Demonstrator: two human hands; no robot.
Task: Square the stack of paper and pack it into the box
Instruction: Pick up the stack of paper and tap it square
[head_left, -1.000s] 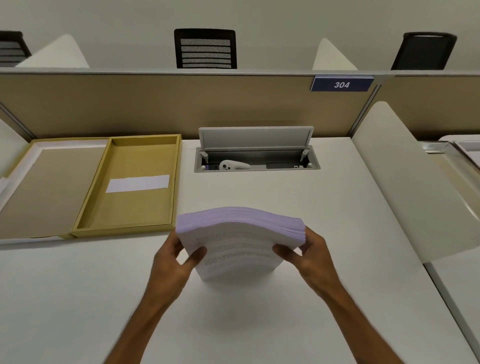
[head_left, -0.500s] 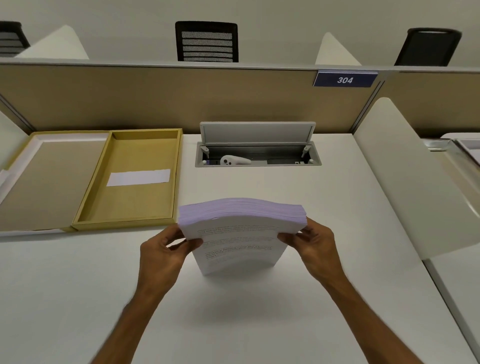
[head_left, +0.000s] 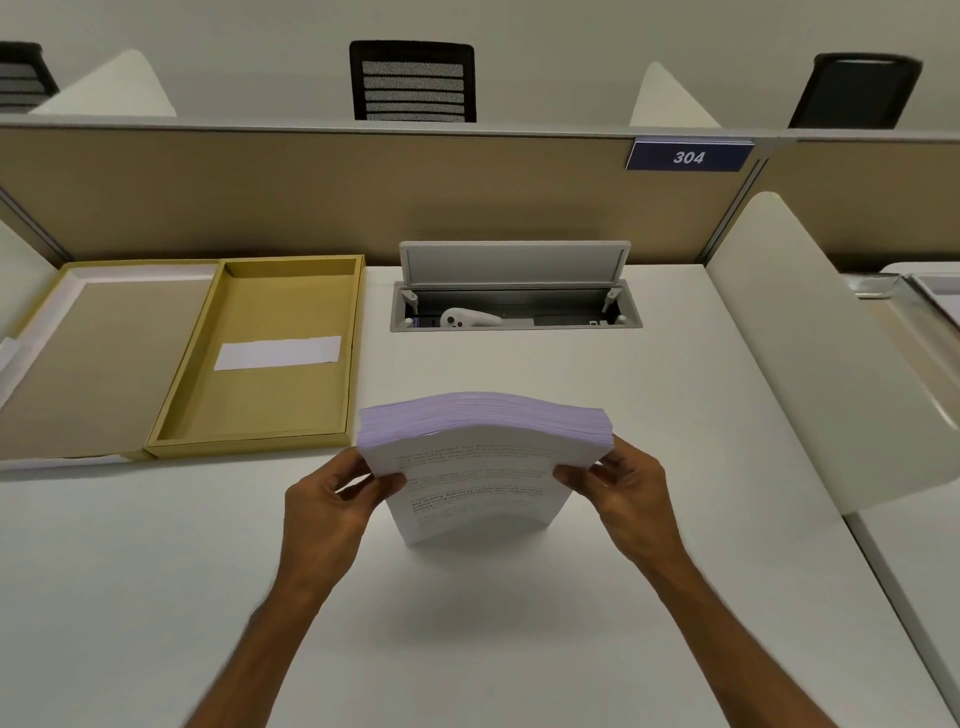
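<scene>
A thick stack of printed white paper (head_left: 478, 483) stands upright on its lower edge on the white desk (head_left: 467, 634), bowed slightly toward me, printed side facing me. My left hand (head_left: 332, 509) grips its upper left side and my right hand (head_left: 623, 493) grips its upper right side. The open yellow box (head_left: 270, 353) lies flat to the left and behind the stack, with a white slip (head_left: 278, 352) on its floor. Its hinged lid (head_left: 88, 358) lies open further left.
An open cable hatch (head_left: 514, 291) with a white object inside is set in the desk behind the stack. A beige partition (head_left: 363, 197) bounds the back. A white curved divider (head_left: 831, 353) rises at the right. Chairs stand beyond the partition.
The stack stays upright between both hands in about the same place. My left hand has shifted slightly higher on the left edge; the view moved a little.
</scene>
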